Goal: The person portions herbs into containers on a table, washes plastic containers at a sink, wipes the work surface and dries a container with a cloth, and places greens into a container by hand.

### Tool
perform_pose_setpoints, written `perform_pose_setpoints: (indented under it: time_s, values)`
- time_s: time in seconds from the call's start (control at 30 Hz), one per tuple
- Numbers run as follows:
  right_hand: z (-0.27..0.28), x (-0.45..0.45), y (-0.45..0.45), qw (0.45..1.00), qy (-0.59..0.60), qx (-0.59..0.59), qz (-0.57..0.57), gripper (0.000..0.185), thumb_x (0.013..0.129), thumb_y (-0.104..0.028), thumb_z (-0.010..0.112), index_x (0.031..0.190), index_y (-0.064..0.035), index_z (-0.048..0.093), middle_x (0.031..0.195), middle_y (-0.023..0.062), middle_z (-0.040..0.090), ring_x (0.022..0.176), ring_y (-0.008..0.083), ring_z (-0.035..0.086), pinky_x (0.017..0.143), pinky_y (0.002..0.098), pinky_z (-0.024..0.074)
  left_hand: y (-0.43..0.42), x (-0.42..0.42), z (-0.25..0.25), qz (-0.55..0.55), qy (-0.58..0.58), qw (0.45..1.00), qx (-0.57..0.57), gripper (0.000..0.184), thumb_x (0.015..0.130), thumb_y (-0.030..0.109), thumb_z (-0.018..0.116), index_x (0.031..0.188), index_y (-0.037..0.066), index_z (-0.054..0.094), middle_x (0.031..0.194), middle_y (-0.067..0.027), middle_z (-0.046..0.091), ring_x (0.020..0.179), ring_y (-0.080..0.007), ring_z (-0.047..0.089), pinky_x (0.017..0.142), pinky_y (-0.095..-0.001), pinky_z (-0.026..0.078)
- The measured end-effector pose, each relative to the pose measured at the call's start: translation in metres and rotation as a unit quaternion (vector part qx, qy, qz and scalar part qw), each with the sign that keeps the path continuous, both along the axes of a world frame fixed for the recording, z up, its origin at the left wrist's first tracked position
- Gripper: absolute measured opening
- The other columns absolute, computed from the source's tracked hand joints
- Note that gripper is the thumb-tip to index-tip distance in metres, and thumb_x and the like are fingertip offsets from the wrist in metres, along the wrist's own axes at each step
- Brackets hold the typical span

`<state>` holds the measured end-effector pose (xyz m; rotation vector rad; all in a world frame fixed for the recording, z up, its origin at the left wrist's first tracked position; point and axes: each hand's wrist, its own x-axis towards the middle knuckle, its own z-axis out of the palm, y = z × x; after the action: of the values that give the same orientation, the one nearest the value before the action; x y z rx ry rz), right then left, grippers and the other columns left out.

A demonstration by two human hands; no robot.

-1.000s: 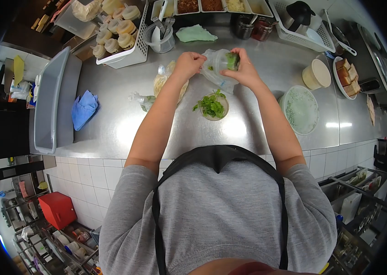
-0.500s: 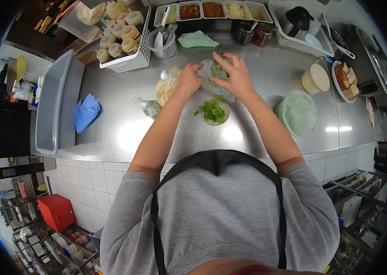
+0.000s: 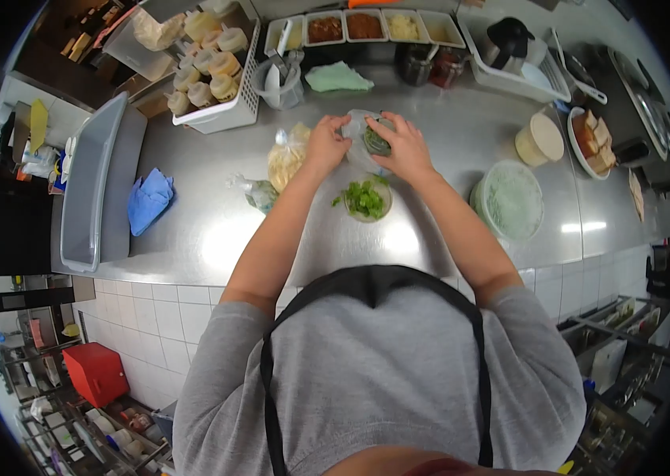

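Observation:
My left hand (image 3: 328, 144) is closed, its fingertips pinching the left side of a clear plastic bag (image 3: 356, 131). Curled over the bag's right side, my right hand (image 3: 405, 149) grips a rounded bundle of dark greens (image 3: 376, 143); whether these lie inside the bag I cannot tell. Just below my hands sits a small clear bowl (image 3: 383, 213) with bright leafy herbs (image 3: 364, 197). Beside my left forearm stand a tied bag of pale yellowish food (image 3: 286, 163) and a smaller bag with something green (image 3: 259, 194), partly hidden by the arm.
Squeeze bottles fill a white basket (image 3: 224, 115) at the back left, near a grey tub (image 3: 89, 186) and blue cloth (image 3: 151, 198). Seasoning trays (image 3: 344, 37) line the back. On the right are a large round container (image 3: 512, 200), a cream tub (image 3: 539, 140) and a bread dish (image 3: 577, 151).
My right hand has lowered and closed around the greens at the bag, its fingers less spread. My left hand stays at the bag's left side. The view has shifted slightly.

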<state>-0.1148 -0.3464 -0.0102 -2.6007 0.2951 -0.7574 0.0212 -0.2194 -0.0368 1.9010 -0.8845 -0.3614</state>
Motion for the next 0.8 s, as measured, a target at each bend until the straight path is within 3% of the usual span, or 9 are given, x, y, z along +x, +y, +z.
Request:
perform_pose_setpoints:
  time_s: [0.27,0.33,0.37,0.43,0.47,0.53,0.6,0.73,0.8]
  values:
    - [-0.010,0.003,-0.017,0.999,0.040,0.005,0.022,0.078,0.062,-0.024,0.077,0.132,-0.0199,0.043,0.127,0.0116,0.043,0.113,0.0279,0.046,0.089,0.0407,0.0411,0.000,-0.005,0.011,0.011,-0.016,1.000,-0.024,0.046,0.071,-0.001,0.062,0.116,0.006,0.058,0.108,-0.0058,0.052,0.067,-0.0112,0.056,0.064,-0.0245,0.047]
    - [0.000,0.007,-0.023,0.964,-0.123,0.235,0.004,0.071,0.070,-0.027,0.075,0.132,-0.0136,0.041,0.128,0.0104,0.045,0.112,0.0234,0.050,0.090,0.0392,0.0412,0.002,-0.007,0.010,0.013,-0.045,0.998,-0.035,0.046,0.071,-0.001,0.063,0.117,0.007,0.058,0.106,-0.0053,0.052,0.068,-0.0110,0.054,0.065,-0.0242,0.047]
    - [0.000,0.007,-0.026,0.964,-0.122,0.235,0.004,0.071,0.070,-0.027,0.075,0.132,-0.0136,0.041,0.128,0.0104,0.045,0.112,0.0234,0.050,0.090,0.0392,0.0412,0.002,-0.007,0.011,0.013,-0.045,0.998,-0.037,0.046,0.071,0.000,0.062,0.116,0.007,0.058,0.107,-0.0071,0.052,0.068,-0.0137,0.055,0.066,-0.0256,0.047]
    - [-0.001,0.003,-0.039,0.815,-0.021,0.579,-0.034,0.063,0.083,-0.044,0.061,0.130,-0.0072,0.041,0.125,0.0101,0.049,0.105,0.0218,0.056,0.088,0.0371,0.0439,0.001,-0.008,0.014,0.012,-0.045,0.998,-0.040,0.045,0.071,0.000,0.062,0.116,0.008,0.058,0.109,-0.0090,0.053,0.069,-0.0164,0.056,0.067,-0.0270,0.048]
    - [-0.003,0.001,-0.044,0.815,-0.021,0.578,-0.035,0.063,0.083,-0.044,0.061,0.130,-0.0072,0.041,0.125,0.0101,0.049,0.105,0.0218,0.056,0.088,0.0371,0.0439,0.001,-0.010,0.014,0.003,-0.049,0.998,-0.038,0.044,0.072,0.005,0.065,0.116,0.008,0.058,0.110,-0.0098,0.052,0.072,-0.0172,0.056,0.067,-0.0272,0.047]
    - [-0.005,-0.001,-0.048,0.690,-0.021,0.722,0.052,0.068,0.087,-0.060,0.041,0.127,-0.0053,0.043,0.117,0.0101,0.056,0.094,0.0225,0.062,0.082,0.0356,0.0484,0.001,-0.016,0.023,-0.005,-0.051,0.998,-0.035,0.044,0.072,0.009,0.067,0.115,0.009,0.058,0.111,-0.0106,0.051,0.076,-0.0180,0.055,0.067,-0.0274,0.047]
    - [-0.003,0.001,-0.050,0.684,-0.009,0.727,0.056,0.072,0.086,-0.063,0.034,0.126,-0.0039,0.043,0.115,0.0112,0.057,0.091,0.0237,0.063,0.075,0.0340,0.0510,-0.002,-0.021,0.034,0.061,-0.343,0.936,-0.053,0.046,0.075,0.019,0.070,0.118,0.010,0.057,0.114,-0.0091,0.047,0.090,-0.0157,0.050,0.074,-0.0269,0.045]
    - [0.019,0.005,-0.048,0.655,-0.005,0.751,0.088,0.077,0.084,-0.069,0.027,0.119,-0.0033,0.046,0.104,0.0123,0.061,0.082,0.0237,0.065,0.064,0.0299,0.0534,-0.014,-0.024,0.062,0.039,-0.327,0.939,-0.094,0.051,0.077,0.030,0.069,0.121,0.009,0.054,0.115,-0.0080,0.046,0.099,-0.0188,0.047,0.079,-0.0298,0.044]
    - [0.031,0.005,-0.045,0.637,0.005,0.763,0.109,0.078,0.084,-0.070,0.027,0.118,-0.0030,0.047,0.103,0.0128,0.062,0.082,0.0247,0.065,0.063,0.0292,0.0537,-0.016,-0.029,0.073,0.015,-0.063,0.989,-0.135,0.055,0.082,0.038,0.063,0.125,0.008,0.048,0.119,-0.0097,0.046,0.099,-0.0207,0.050,0.074,-0.0304,0.046]
